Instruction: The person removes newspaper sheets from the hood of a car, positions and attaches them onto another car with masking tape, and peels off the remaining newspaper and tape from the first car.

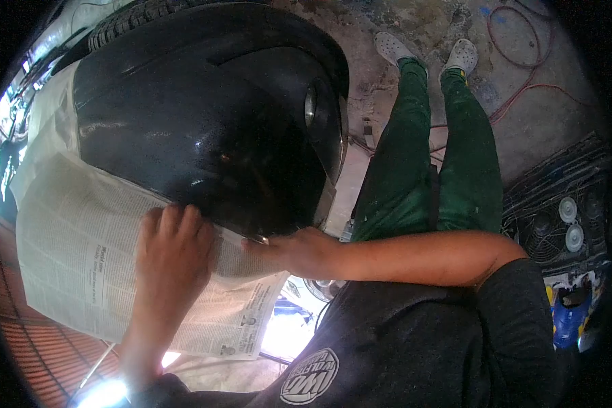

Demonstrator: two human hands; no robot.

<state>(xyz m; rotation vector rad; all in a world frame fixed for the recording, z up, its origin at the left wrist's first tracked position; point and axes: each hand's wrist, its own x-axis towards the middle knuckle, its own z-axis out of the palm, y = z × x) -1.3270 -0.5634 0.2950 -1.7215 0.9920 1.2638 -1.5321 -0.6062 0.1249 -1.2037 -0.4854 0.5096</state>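
Note:
A large sheet of newspaper (68,238) lies along the lower edge of a glossy black car body panel (204,129). My left hand (175,248) is closed at the paper's upper edge, its fingers curled where paper and panel meet. To the right of it, my right hand (296,250) grips the paper near the panel's lower corner, its thumb stretched toward the left hand. Some of its fingers are hidden. A small shiny strip (257,239) shows just beside that thumb; I cannot make out what it is.
A tyre (132,20) is behind the panel at upper left. Red hose (503,109) loops over the concrete floor (455,20). At right stands a dark part with fans (544,231), near a blue item (571,319). Bright light glares at lower left.

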